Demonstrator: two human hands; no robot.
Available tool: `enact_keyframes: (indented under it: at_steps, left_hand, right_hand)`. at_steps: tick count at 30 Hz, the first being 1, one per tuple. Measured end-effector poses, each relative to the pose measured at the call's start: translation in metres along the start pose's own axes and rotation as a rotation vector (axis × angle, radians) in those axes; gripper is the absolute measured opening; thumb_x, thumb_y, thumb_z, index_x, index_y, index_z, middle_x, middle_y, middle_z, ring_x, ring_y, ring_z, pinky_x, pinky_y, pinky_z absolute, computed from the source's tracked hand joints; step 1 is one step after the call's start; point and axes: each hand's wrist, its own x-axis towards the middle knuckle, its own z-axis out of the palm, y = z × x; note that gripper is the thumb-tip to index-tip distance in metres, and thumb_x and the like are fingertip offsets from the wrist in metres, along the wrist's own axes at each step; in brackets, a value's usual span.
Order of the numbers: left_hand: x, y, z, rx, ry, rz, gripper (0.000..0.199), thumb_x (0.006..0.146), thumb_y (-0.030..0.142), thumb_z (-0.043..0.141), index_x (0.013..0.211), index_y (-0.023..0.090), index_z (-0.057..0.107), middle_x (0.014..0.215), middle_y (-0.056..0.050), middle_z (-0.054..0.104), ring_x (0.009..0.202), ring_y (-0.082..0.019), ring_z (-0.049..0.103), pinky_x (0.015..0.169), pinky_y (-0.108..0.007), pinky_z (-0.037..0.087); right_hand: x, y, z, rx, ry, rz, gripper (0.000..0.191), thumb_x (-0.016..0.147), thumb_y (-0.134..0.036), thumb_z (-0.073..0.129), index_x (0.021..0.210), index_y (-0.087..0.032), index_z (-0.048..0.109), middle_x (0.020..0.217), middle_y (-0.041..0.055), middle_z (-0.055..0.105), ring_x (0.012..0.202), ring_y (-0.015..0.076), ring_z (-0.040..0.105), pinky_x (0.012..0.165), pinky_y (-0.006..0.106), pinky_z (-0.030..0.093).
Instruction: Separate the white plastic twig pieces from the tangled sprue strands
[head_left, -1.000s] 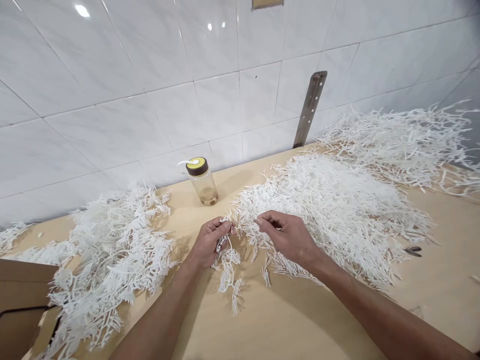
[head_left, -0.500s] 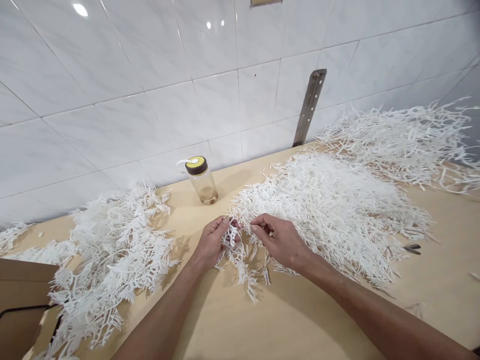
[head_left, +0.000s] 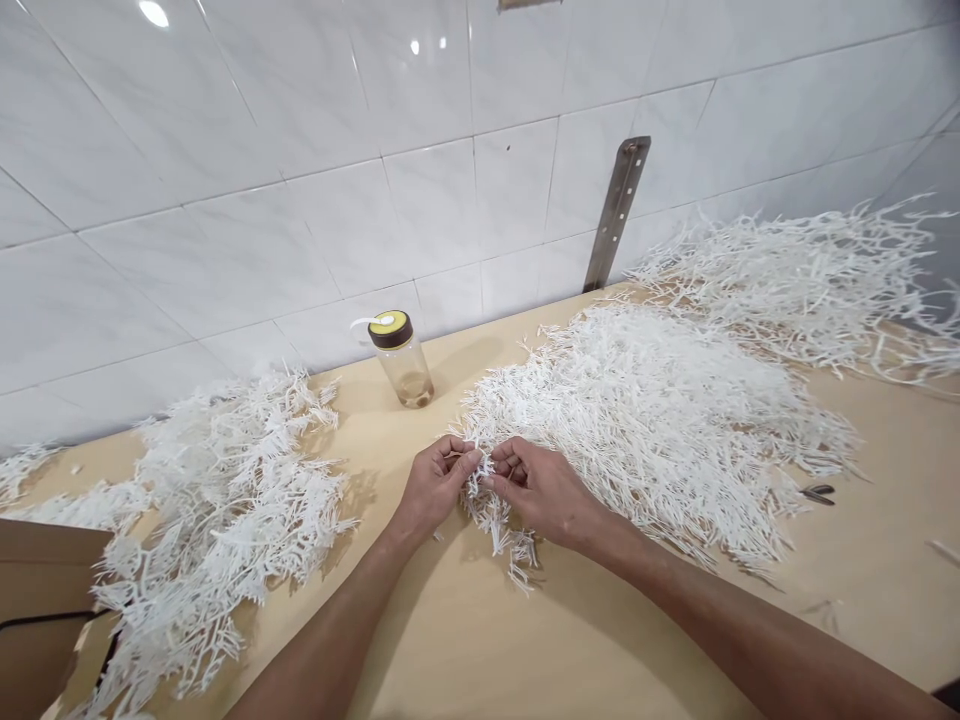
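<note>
My left hand (head_left: 435,485) is closed, its thumb and fingers pinching a white branched plastic sprig (head_left: 491,518). Close beside it, my right hand (head_left: 546,490) is also closed, its fingertips pressed together at the sprig's right side. What exactly those fingertips grip is hidden. The sprig's forked ends hang below both hands, over the wooden tabletop (head_left: 585,640). Just behind and to the right of the hands spreads a large heap of thin white plastic pieces (head_left: 652,420).
Left lies a pile of white branched sprigs (head_left: 232,510), with a cardboard box (head_left: 49,570) at its near side. A clear bottle with a yellow-and-dark lid (head_left: 401,365) stands behind the hands. Longer white strands (head_left: 802,275) lie far right. A metal strip (head_left: 617,215) leans on the tiled wall.
My right hand has moved left, up against my left hand, closing the gap between them. The sprig has turned, and more of it is covered by the fingers.
</note>
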Motion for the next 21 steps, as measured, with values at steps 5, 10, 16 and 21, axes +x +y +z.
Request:
enact_keyframes:
  at_steps: [5, 10, 16, 21]
  left_hand:
    - [-0.001, 0.000, 0.003, 0.070, 0.006, 0.039, 0.035, 0.076, 0.049, 0.072, 0.080, 0.016, 0.062, 0.063, 0.003, 0.054, 0.054, -0.009, 0.045, 0.054, -0.022, 0.035]
    - [-0.004, 0.007, 0.004, 0.151, -0.006, 0.068, 0.033, 0.076, 0.047, 0.072, 0.081, 0.014, 0.067, 0.071, -0.002, 0.060, 0.063, -0.012, 0.052, 0.059, -0.024, 0.040]
    - [-0.005, 0.008, 0.006, 0.139, 0.035, 0.057, 0.031, 0.076, 0.045, 0.071, 0.080, 0.014, 0.068, 0.067, -0.001, 0.059, 0.058, -0.012, 0.051, 0.056, -0.024, 0.041]
    - [-0.006, 0.010, 0.006, 0.193, 0.100, 0.088, 0.028, 0.076, 0.041, 0.071, 0.075, 0.014, 0.068, 0.066, -0.002, 0.059, 0.058, -0.012, 0.051, 0.056, -0.024, 0.043]
  right_hand:
    - [0.002, 0.003, 0.002, 0.049, 0.019, 0.021, 0.013, 0.079, -0.026, 0.063, 0.089, -0.018, 0.065, 0.075, 0.0013, 0.067, 0.068, 0.0153, 0.062, 0.063, 0.028, 0.050]
    - [0.001, -0.002, 0.000, 0.040, 0.043, -0.012, 0.012, 0.080, -0.023, 0.057, 0.086, -0.019, 0.067, 0.072, 0.0000, 0.066, 0.065, 0.0141, 0.059, 0.059, 0.026, 0.046]
    - [0.001, -0.003, 0.001, 0.036, 0.061, 0.009, 0.014, 0.077, -0.020, 0.057, 0.087, -0.019, 0.066, 0.073, -0.0006, 0.065, 0.064, 0.0136, 0.058, 0.059, 0.026, 0.046]
    - [0.001, -0.005, 0.002, 0.050, 0.040, 0.026, 0.012, 0.075, -0.019, 0.057, 0.085, -0.018, 0.065, 0.070, -0.0008, 0.064, 0.062, 0.0130, 0.057, 0.056, 0.025, 0.045]
